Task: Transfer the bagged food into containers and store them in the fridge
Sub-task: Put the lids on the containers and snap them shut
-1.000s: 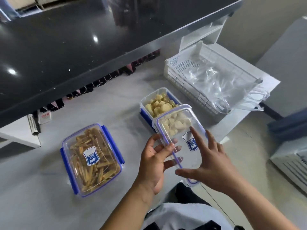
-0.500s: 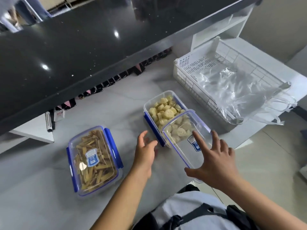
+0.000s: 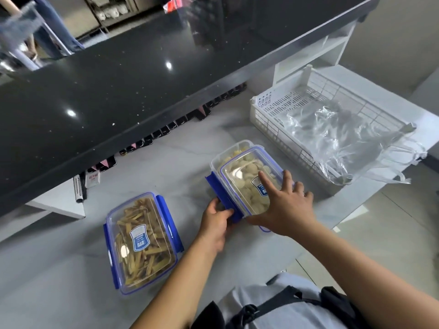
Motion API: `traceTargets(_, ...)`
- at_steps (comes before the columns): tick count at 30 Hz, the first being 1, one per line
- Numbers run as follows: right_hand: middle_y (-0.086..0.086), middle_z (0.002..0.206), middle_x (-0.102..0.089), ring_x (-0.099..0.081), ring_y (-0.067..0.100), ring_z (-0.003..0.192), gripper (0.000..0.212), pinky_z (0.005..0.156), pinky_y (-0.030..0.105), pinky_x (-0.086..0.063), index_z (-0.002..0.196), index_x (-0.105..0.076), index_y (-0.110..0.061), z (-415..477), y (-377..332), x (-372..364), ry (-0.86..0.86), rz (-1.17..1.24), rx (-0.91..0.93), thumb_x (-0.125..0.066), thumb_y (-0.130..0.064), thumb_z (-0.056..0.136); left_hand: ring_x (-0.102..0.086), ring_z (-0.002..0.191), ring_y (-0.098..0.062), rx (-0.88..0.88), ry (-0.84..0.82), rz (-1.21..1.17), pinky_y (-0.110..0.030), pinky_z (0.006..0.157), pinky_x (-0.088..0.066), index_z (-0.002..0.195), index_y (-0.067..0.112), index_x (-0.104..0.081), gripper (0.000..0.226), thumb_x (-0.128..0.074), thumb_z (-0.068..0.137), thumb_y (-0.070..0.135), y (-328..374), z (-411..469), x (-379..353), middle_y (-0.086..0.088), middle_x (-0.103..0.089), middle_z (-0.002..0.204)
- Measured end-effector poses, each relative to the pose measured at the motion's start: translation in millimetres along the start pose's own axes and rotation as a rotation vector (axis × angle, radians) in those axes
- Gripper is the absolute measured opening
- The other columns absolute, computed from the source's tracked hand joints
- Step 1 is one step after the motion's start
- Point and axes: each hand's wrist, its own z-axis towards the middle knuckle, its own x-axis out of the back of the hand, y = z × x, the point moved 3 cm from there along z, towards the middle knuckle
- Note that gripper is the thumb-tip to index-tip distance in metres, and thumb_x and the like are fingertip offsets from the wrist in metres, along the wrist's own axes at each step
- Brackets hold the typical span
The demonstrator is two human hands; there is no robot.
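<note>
Head view.

1. Labels: the transparent lid (image 3: 247, 176) carries a blue-and-white sticker (image 3: 263, 189). Its writing is too blurred to read. The closed container of yellow-brown food sticks (image 3: 141, 243) bears a sticker of the same kind, also unreadable. A small white card (image 3: 92, 180) under the black countertop (image 3: 118, 79) shows red characters that cannot be made out.

2. Hands: the right hand (image 3: 285, 206) lies flat on the lid with straight, spread fingers pressing down and the thumb along the lid's near edge. The left hand (image 3: 215, 224) has its fingers curled around the blue side latch (image 3: 219, 193) on the left side of the container of pale food pieces (image 3: 231, 154).

3. Position of the task items: the container of pale food pieces stands on the grey desk (image 3: 47, 269), directly under the right hand and touching the left. The lid rests on it offset, so the far left rim of the container shows beyond it. The container of food sticks stands on the desk to the left, apart from both hands, latches folded down.

4. Surroundings: a white slatted basket (image 3: 263, 115) at the right holds crumpled clear plastic bags (image 3: 332, 138). A marker pen (image 3: 78, 189) lies beside the card.
</note>
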Motion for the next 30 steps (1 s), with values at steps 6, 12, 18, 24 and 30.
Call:
traceTargets(6,0.015,0.163,0.009,-0.013,0.047,0.143,0.123,0.111,0.061,-0.021,0.151,0.009,-0.049,13,-18,4,-0.029,-0.044,0.022,-0.059,-0.086,0.055,-0.070,0.079,-0.028,0.021,-0.061,-0.016,-0.035,0.072,-0.060,0.134,0.016,-0.052,0.049,-0.052,0.093,-0.011,-12,-3,4,-0.014,-0.073,0.108)
traceTargets(12,0.015,0.163,0.014,-0.010,0.045,0.144,0.131,0.111,0.061,-0.020,0.150,0.015,-0.048,16,-15,2,-0.034,-0.069,0.050,-0.055,-0.094,0.049,-0.070,0.076,-0.028,-0.012,-0.042,-0.007,-0.041,0.073,-0.058,0.131,0.022,-0.056,0.046,-0.056,0.092,-0.002,-6,1,7,-0.015,-0.075,0.104)
traceTargets(18,0.015,0.162,0.019,-0.005,0.047,0.145,0.131,0.111,0.062,-0.018,0.147,0.022,-0.048,13,-15,-2,-0.052,-0.099,0.037,-0.054,-0.094,0.050,-0.071,0.087,-0.035,-0.080,-0.021,-0.082,-0.040,0.069,-0.059,0.141,0.028,-0.048,0.062,-0.057,0.090,-0.007,-2,-5,5,-0.017,-0.072,0.115)
traceTargets(24,0.013,0.163,0.010,-0.013,0.043,0.144,0.127,0.111,0.056,-0.021,0.148,0.011,-0.053,-7,-1,-6,0.001,-0.033,0.028,-0.056,-0.092,0.047,-0.071,0.087,-0.032,-0.044,-0.048,-0.118,-0.033,0.058,-0.058,0.140,0.032,-0.045,0.067,-0.054,0.090,-0.011,-14,-18,9,-0.012,-0.071,0.117)
traceTargets(30,0.013,0.164,0.012,-0.010,0.043,0.144,0.121,0.111,0.056,-0.019,0.149,0.008,-0.053,-9,-10,-8,-0.002,-0.053,0.034,-0.057,-0.089,0.053,-0.069,0.103,-0.040,-0.010,-0.079,-0.082,-0.047,0.074,-0.061,0.144,0.029,-0.045,0.069,-0.058,0.088,-0.008,-27,-25,16,-0.011,-0.072,0.116)
